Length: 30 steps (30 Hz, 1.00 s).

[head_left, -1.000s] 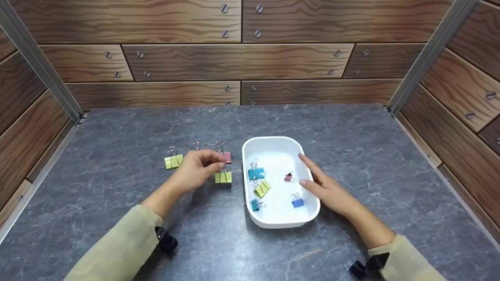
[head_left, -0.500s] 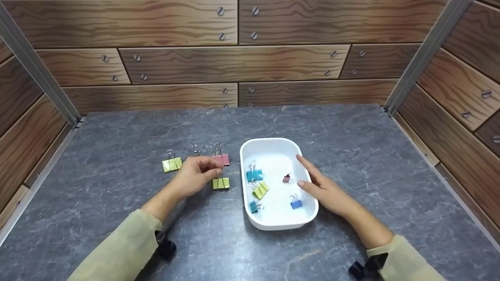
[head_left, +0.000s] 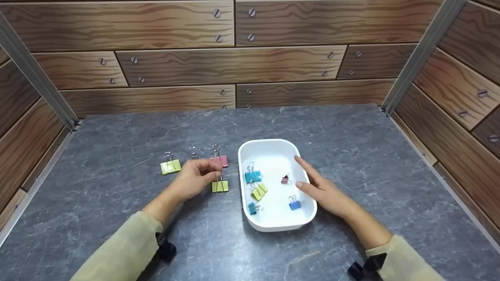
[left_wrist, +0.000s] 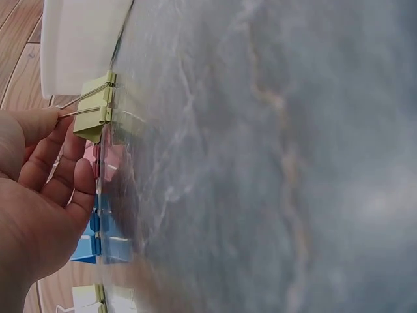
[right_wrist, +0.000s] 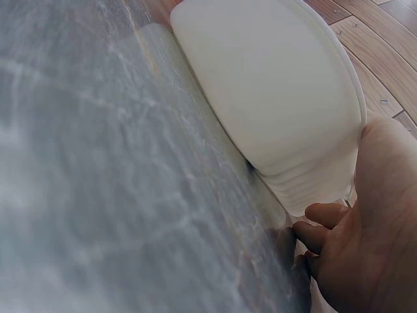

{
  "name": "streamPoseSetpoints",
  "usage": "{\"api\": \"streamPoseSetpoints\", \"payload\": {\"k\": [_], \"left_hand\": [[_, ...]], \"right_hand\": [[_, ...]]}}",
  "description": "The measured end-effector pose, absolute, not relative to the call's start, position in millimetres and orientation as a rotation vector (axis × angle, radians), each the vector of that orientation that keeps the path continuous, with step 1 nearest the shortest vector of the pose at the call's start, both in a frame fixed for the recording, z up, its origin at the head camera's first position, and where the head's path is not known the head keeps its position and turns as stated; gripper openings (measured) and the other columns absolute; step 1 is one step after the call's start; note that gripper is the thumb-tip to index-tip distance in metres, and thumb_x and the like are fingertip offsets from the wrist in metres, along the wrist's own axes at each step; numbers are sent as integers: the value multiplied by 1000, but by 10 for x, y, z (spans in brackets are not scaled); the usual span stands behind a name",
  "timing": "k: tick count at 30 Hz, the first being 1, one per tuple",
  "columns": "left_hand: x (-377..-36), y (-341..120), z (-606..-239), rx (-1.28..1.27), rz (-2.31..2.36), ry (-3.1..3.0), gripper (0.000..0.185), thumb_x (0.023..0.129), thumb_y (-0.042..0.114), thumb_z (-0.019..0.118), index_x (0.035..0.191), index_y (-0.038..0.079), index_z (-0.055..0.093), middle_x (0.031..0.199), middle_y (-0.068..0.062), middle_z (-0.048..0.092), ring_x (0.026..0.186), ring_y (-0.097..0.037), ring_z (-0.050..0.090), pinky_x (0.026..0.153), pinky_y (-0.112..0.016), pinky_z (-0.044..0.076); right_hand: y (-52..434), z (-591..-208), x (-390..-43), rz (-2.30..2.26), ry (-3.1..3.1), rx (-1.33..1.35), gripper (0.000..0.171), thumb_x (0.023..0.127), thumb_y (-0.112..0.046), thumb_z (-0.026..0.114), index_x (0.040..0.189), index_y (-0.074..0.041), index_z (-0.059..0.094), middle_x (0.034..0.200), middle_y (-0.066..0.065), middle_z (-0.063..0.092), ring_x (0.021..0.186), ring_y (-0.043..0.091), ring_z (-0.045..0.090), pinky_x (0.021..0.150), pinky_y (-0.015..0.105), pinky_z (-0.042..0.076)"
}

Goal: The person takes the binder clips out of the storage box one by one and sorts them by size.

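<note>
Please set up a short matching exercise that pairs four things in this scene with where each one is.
Things:
1. pink clip
2. blue clip
3. left hand
4. right hand

Places:
A. inside the white tray
B. against the tray's right rim
C. on the table, left of the tray
D. at the handles of a yellow-green clip

Pairs: 1-C, 2-A, 3-D, 4-B

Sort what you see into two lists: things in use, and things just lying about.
In use:
left hand pinching the yellow clip
right hand steadying the white tray
clips in tray

Lying about:
pink clip
far yellow clip
</note>
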<state>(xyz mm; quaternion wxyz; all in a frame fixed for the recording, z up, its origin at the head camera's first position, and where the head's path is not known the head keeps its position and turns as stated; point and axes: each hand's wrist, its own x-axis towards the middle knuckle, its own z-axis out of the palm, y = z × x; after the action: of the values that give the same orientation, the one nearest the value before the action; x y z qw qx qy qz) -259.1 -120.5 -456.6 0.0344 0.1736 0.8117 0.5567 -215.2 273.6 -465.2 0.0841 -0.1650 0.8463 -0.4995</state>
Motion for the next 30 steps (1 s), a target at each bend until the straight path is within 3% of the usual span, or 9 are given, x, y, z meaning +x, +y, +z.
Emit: {"api": "streamPoseSetpoints", "payload": {"k": [17, 30], "left_hand": [[-2591, -1213, -4586, 531, 1701, 2513, 12, 96, 0, 72, 106, -6, 77, 94, -10, 75, 81, -12, 62, 72, -22, 51], [-2538, -1240, -4307, 490, 1751, 2484, 19, 98, -1, 70, 116, -5, 75, 111, -21, 76, 91, -18, 69, 79, -24, 56]], "right_hand": [[2734, -4663, -2155, -1490, 2534, -494, 72, 108, -39, 61, 169, -38, 23, 173, 15, 24, 155, 36, 30, 121, 54, 29], [2738, -4664, -2158, -1500, 2514, -499, 72, 108, -40, 61, 169, -38, 23, 174, 13, 22, 157, 35, 28, 121, 54, 29]]}}
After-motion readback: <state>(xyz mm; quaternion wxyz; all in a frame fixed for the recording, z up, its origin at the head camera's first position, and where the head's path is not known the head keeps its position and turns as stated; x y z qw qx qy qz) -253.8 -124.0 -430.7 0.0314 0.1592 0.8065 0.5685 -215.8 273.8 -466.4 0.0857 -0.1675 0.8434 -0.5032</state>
